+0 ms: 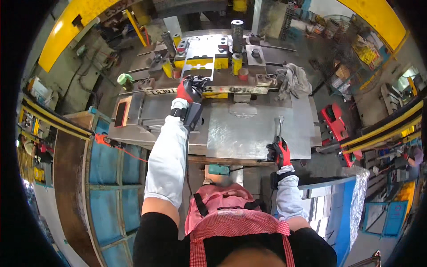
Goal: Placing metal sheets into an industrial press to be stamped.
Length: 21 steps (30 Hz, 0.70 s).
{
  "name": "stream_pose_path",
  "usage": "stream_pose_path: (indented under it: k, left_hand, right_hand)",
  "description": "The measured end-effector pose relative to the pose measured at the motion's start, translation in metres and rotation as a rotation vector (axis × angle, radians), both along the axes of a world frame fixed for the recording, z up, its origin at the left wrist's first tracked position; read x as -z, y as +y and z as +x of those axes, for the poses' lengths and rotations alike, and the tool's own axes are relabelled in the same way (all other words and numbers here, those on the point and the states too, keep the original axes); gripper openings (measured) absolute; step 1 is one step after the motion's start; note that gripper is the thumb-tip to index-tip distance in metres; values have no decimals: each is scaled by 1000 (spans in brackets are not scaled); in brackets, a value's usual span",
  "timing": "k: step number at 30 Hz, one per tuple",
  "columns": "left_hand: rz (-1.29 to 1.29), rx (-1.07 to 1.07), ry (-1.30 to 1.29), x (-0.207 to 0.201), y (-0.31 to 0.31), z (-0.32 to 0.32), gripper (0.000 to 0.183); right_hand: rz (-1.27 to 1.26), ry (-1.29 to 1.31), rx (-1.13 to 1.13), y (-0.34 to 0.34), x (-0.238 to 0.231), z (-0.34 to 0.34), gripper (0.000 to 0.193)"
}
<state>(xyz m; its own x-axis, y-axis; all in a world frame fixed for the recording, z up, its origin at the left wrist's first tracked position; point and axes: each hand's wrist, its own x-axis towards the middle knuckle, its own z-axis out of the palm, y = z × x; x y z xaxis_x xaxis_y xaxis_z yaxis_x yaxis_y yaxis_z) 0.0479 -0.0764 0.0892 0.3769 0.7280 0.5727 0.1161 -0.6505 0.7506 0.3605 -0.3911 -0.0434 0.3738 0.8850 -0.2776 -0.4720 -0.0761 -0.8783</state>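
My left hand (194,87), in a red and black glove, reaches to the front edge of the press die (167,84). Its fingers are closed at the near end of a bright cut-out sheet-metal piece (199,60), which lies over the die's yellow blocks. Closer to me, my right hand (279,152), gloved the same way, is wrapped round a slim metal hand tool (280,127) with a rounded end, pointing away from me. Beneath the tool is a flat metal sheet (240,138) on the bench. The tool's handle is mostly hidden by the glove.
Guide posts (237,38) rise from the die. A grey rag (293,80) hangs at its right end. Stacked metal plates (153,115) lie left on the bench. A blue-panelled rack (104,164) stands left; a red box (333,122) is at right. Yellow bars flank both sides.
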Motion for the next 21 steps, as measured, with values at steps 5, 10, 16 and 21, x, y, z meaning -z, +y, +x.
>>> stream_pose_path:
  k: [5, 10, 16, 21]
  left_hand:
    - [-840, 301, -1003, 7, 4, -15, 16]
    - [-1182, 133, -1063, -16, -13, 19, 31]
    - [-1189, 449, -1084, 13, 3, 9, 30]
    - [-138, 48, -145, 59, 18, -9, 35]
  right_hand:
    - [104, -78, 164, 10, 5, -24, 26]
    - [178, -397, -168, 70, -120, -68, 41]
    - [426, -526, -442, 264, -188, -95, 36]
    - [244, -344, -713, 345, -224, -133, 14]
